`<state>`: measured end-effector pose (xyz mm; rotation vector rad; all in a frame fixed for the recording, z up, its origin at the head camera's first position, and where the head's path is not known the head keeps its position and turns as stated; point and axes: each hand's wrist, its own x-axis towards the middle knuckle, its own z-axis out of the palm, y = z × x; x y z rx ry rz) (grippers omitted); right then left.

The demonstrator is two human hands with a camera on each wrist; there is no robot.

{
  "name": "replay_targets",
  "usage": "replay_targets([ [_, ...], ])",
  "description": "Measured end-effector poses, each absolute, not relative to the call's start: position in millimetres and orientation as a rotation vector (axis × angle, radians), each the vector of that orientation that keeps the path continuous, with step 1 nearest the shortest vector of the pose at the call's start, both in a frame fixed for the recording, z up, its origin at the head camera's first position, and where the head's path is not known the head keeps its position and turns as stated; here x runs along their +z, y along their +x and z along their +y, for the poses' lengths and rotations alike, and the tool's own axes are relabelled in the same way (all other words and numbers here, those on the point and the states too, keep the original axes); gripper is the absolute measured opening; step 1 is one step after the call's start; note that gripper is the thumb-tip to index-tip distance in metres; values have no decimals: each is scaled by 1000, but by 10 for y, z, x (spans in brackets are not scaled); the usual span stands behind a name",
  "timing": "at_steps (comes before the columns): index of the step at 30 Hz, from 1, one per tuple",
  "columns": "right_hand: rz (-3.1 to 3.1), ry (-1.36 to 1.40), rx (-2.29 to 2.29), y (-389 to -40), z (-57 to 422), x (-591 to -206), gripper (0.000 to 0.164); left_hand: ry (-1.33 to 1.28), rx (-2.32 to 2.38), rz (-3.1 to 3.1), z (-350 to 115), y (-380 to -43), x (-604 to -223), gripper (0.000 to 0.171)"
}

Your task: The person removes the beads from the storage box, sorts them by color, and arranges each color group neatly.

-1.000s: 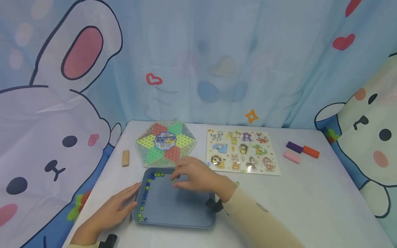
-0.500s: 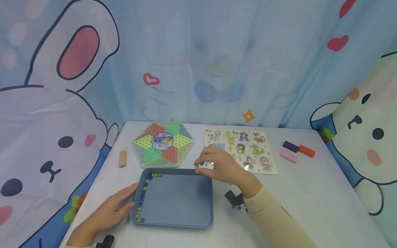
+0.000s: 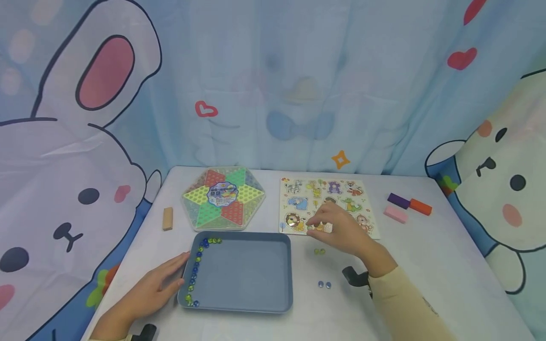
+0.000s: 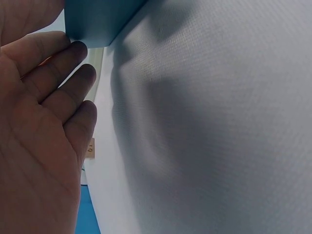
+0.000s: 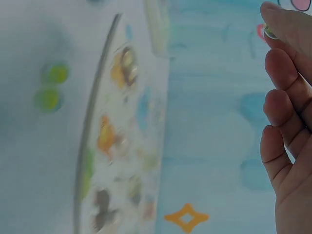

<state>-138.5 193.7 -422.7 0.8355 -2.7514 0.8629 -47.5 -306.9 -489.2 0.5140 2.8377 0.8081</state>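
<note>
In the head view, my right hand (image 3: 341,229) is raised over the front edge of the animal puzzle board (image 3: 286,208). Between thumb and index finger it pinches a small clear-green marble (image 5: 270,32), mostly hidden by the fingertips in the right wrist view. My left hand (image 3: 151,289) touches the left side of the blue-grey tray (image 3: 247,274) with fingers extended. Along the tray's left and upper-left edge runs a line of blue and green marbles (image 3: 194,274). Right of the tray lie two green marbles (image 3: 319,251) and, nearer, two blue marbles (image 3: 324,284).
A hexagonal Chinese checkers board (image 3: 223,199) lies behind the tray. One wooden block (image 3: 168,219) is at the left; purple, orange and pink blocks (image 3: 395,214) are at the right. A printed curtain (image 3: 298,94) hangs behind the white table (image 3: 426,274).
My right hand has moved right, from above the tray to the puzzle board, carrying the marble. The two green and two blue marbles beside the tray are now uncovered. The left hand stays put.
</note>
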Motion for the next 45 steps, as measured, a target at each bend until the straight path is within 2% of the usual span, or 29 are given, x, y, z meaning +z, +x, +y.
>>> replay_targets([
  [13, -3016, 593, 854, -1332, 2342, -4726, 12, 523, 827, 2848, -3085, -452, -4894, 60],
  [18, -3100, 545, 858, -1330, 2412, -4853, 13, 528, 831, 2845, -3089, -459, -4901, 60],
  [31, -3160, 549, 792, -1330, 2460, -5022, 17, 521, 824, 2831, -3092, -464, -4908, 60],
  [45, -3168, 524, 853, -1303, 2470, -5038, 17, 513, 826, 2818, -3071, -467, -4887, 61],
])
